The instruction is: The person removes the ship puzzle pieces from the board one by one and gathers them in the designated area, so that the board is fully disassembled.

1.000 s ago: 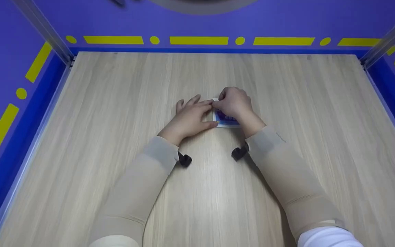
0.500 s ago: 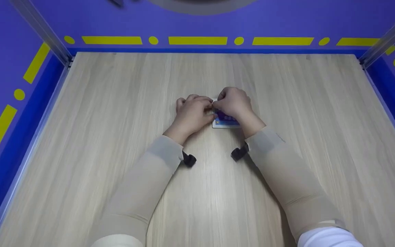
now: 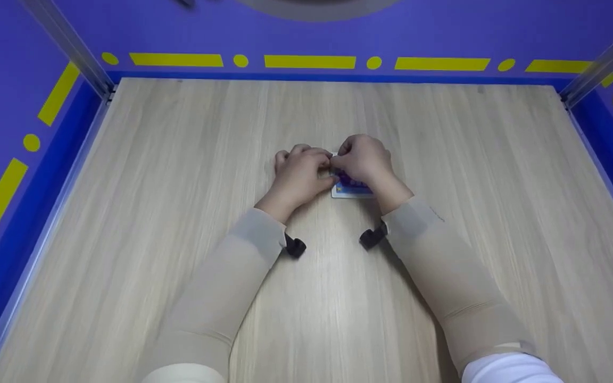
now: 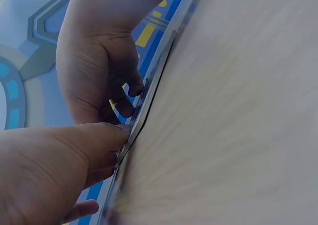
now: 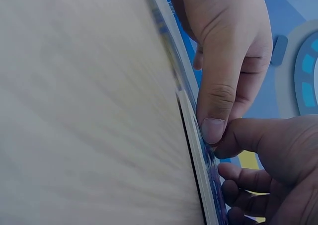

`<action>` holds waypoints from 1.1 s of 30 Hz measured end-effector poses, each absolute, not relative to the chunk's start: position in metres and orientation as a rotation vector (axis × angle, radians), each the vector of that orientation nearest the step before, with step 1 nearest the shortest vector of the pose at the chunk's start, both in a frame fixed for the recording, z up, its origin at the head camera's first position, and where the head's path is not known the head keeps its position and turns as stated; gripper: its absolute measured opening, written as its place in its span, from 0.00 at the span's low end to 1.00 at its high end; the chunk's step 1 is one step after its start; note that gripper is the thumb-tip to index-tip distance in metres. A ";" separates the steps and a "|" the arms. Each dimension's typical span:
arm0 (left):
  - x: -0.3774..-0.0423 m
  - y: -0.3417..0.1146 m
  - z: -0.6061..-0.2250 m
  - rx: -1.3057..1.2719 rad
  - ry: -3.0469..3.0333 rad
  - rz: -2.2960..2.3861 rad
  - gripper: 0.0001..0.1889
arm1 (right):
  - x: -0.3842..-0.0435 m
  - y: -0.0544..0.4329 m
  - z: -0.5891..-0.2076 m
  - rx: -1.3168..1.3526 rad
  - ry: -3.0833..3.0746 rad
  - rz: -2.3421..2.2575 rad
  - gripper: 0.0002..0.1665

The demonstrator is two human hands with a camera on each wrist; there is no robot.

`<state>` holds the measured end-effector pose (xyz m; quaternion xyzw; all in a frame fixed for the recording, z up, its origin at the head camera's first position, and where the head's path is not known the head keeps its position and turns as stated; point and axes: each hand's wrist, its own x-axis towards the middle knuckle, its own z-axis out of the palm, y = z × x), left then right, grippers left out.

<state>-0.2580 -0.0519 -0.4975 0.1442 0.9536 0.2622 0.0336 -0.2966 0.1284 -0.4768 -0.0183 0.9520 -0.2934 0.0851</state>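
Note:
A small flat printed board [image 3: 352, 190], blue and purple with a white border, lies at the table's middle. My left hand [image 3: 298, 173] bends its fingers at the board's left edge. In the right wrist view, its thumb [image 5: 213, 128] overlaps the edge. My right hand [image 3: 364, 158] covers most of the board, thumb and index finger pinching at its far-left corner. The fingertips of both hands meet there and hide what lies between them. From the left wrist view, the board [image 4: 155, 88] shows edge-on, and the right hand's other fingers hang curled over its face.
The wood-grain table [image 3: 306, 298] extends around the hands. Blue panels with yellow marks [image 3: 309, 61] border its back and sides, with metal posts [image 3: 67, 42] at the rear corners. Black wrist mounts [image 3: 373, 236] hang at the inner sides of both sleeves.
The left hand has shifted slightly right and bent its spread fingers inward; its thumb has moved up along the board's edge. The right hand has stayed nearly still.

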 end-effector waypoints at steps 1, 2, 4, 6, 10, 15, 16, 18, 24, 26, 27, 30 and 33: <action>-0.258 -0.052 -0.497 0.442 2.934 0.803 0.20 | -0.297 0.128 -0.477 -0.055 2.837 -0.877 0.16; -0.258 -0.052 -0.497 0.441 2.934 0.803 0.20 | -0.297 0.129 -0.477 -0.054 2.836 -0.881 0.16; -0.258 -0.052 -0.497 0.438 2.934 0.805 0.20 | -0.298 0.129 -0.477 -0.050 2.831 -0.889 0.16; -0.258 -0.052 -0.497 0.438 2.937 0.806 0.20 | -0.298 0.130 -0.478 -0.056 2.828 -0.895 0.15; -0.258 -0.051 -0.497 0.454 2.957 0.796 0.18 | -0.298 0.131 -0.479 -0.060 2.830 -0.911 0.15; -0.258 -0.050 -0.498 0.459 2.986 0.787 0.15 | -0.298 0.132 -0.481 -0.058 2.829 -0.933 0.14; -0.257 -0.049 -0.498 0.456 2.989 0.789 0.15 | -0.298 0.132 -0.481 -0.061 2.830 -0.932 0.14; -0.257 -0.049 -0.499 0.449 2.995 0.794 0.14 | -0.298 0.132 -0.480 -0.069 2.829 -0.926 0.14; -0.259 -0.048 -0.499 0.409 2.982 0.825 0.14 | -0.298 0.133 -0.481 -0.066 2.820 -0.927 0.13; -0.259 -0.049 -0.500 0.399 2.973 0.838 0.14 | -0.298 0.133 -0.480 -0.068 2.816 -0.938 0.13; -0.259 -0.049 -0.499 0.395 2.969 0.845 0.14 | -0.298 0.133 -0.480 -0.073 2.814 -0.941 0.13; -0.260 -0.048 -0.499 0.386 2.963 0.857 0.14 | -0.299 0.134 -0.481 -0.086 2.806 -0.963 0.12; -0.260 -0.048 -0.498 0.382 2.961 0.855 0.14 | -0.300 0.137 -0.481 -0.111 2.777 -1.000 0.11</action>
